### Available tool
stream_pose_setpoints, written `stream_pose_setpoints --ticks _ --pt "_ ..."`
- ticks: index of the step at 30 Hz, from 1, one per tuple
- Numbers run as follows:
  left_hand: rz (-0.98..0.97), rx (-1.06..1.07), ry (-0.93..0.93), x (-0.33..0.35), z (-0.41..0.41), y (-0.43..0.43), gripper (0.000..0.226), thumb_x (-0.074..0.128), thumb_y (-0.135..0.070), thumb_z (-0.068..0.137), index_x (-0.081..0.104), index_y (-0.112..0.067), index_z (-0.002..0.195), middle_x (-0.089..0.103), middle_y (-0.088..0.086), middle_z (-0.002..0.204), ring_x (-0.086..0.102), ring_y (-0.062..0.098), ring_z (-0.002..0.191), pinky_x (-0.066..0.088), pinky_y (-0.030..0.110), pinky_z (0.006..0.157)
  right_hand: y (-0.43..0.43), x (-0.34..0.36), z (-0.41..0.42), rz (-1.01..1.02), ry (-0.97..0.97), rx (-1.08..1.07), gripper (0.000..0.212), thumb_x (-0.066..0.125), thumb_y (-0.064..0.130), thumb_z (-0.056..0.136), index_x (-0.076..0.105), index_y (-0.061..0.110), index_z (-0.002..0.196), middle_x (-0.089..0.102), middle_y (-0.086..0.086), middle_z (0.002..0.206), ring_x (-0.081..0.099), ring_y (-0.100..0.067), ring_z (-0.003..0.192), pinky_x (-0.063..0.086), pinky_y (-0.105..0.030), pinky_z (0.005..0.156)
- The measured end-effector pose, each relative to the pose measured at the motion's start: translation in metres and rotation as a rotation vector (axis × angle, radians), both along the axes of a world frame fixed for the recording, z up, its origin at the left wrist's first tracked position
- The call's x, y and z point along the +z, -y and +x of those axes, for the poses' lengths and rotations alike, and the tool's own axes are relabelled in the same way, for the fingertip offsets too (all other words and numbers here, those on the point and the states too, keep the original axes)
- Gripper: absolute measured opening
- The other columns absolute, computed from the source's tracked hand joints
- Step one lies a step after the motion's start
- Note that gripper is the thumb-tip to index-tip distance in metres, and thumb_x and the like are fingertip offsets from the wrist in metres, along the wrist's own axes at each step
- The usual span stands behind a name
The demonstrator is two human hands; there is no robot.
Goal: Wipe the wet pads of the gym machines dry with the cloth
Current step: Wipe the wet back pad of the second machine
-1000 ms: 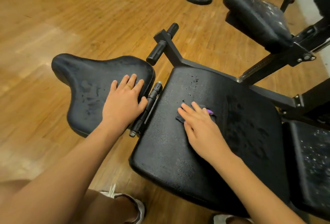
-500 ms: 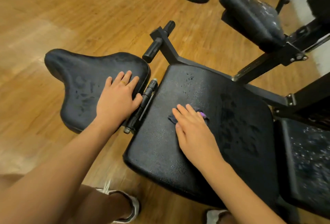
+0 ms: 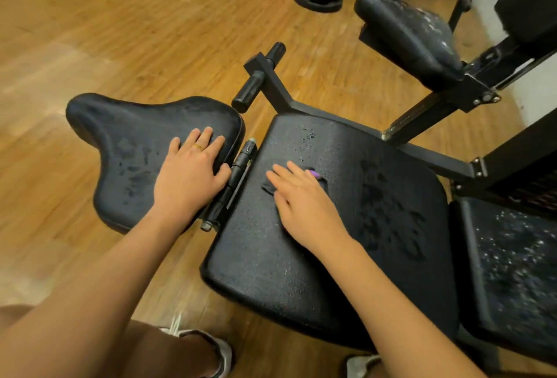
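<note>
On seat pad, centre-left: right hand lies flat, fingers straight and close, pressing cloth down. Cloth is mostly hidden under the palm; only a dark edge by the fingertips and a purple corner show. Left hand lies flat on side pad, fingers straight, bracing, holding nothing. Hands are apart, with hinge bar between them.

Change over the last second: small. Right hand and cloth have slid a little toward the far-left part of the seat, nearer the droplets at its far edge. Left hand has not shifted on its pad. Most of the apparent movement is the camera's.

Reading: mid-stroke on the seat, in short slow passes. Droplets at the far edge are not yet reached. Mottled darker patches lie right of the hand; wiped streaks or leftover film, cannot tell. Side pad shows similar blotches. Back pad and upper pad are thickly speckled with drops and look untouched.

Judgement: task is early, with one pad part done and at least two plainly wet. Next stroke probably needs to carry forward over the droplets, then across the right half. Risk: a small cloth may saturate and smear rather than dry.
</note>
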State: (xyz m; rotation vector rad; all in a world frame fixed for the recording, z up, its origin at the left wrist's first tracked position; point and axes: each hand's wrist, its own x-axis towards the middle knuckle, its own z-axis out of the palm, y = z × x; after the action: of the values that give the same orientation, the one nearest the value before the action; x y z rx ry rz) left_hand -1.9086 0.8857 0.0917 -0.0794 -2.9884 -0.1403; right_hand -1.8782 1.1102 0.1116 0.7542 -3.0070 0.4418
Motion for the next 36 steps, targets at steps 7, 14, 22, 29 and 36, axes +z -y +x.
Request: stream_pose_setpoints --ticks 7,14,22,29,36 --pt "0.005 0.001 0.011 0.000 -0.001 0.000 0.063 0.033 -0.046 0.088 0.049 -0.016 0.141 0.045 0.012 0.149 0.036 0.030 0.139 0.031 0.053 0.109 -0.013 -0.003 -0.046 0.043 -0.001 -0.097 0.045 0.035 0.020 0.103 0.037 0.018 0.148 0.031 0.001 0.157 0.017 -0.023 0.148 0.013 -0.042 0.119" --pt "0.018 0.014 0.015 -0.002 -0.002 -0.001 0.063 0.036 -0.045 0.087 0.052 -0.014 0.139 0.047 0.013 0.148 0.038 0.031 0.139 0.031 0.053 0.108 -0.002 0.006 -0.138 0.131 -0.014 -0.198 0.044 0.034 0.015 0.103 0.038 0.011 0.147 0.032 -0.007 0.155 0.020 -0.031 0.145 0.017 -0.047 0.115" --pt "0.012 -0.002 -0.006 -0.007 -0.004 0.003 0.062 0.039 -0.045 0.087 0.052 -0.014 0.140 0.046 0.014 0.149 0.037 0.031 0.140 0.031 0.053 0.107 0.005 -0.007 0.015 -0.026 0.041 0.232 0.043 0.047 0.017 0.091 0.056 0.014 0.133 0.053 -0.002 0.141 0.042 -0.027 0.135 0.033 -0.044 0.112" --pt "0.015 -0.003 -0.011 -0.004 -0.003 0.002 0.059 0.042 -0.043 0.090 0.050 -0.015 0.141 0.045 0.013 0.150 0.035 0.031 0.140 0.031 0.053 0.109 0.022 0.000 -0.106 0.106 -0.011 0.093 0.044 0.038 0.017 0.101 0.044 0.014 0.145 0.038 -0.001 0.154 0.027 -0.024 0.143 0.019 -0.039 0.116" --pt "0.031 -0.011 -0.032 -0.005 -0.003 0.001 0.055 0.051 -0.040 0.091 0.050 -0.016 0.141 0.044 0.013 0.151 0.035 0.030 0.141 0.029 0.053 0.112 0.048 -0.017 -0.093 0.062 -0.144 -0.062 0.033 0.043 0.015 0.095 0.058 0.011 0.125 0.052 -0.004 0.138 0.039 -0.026 0.128 0.030 -0.040 0.105"
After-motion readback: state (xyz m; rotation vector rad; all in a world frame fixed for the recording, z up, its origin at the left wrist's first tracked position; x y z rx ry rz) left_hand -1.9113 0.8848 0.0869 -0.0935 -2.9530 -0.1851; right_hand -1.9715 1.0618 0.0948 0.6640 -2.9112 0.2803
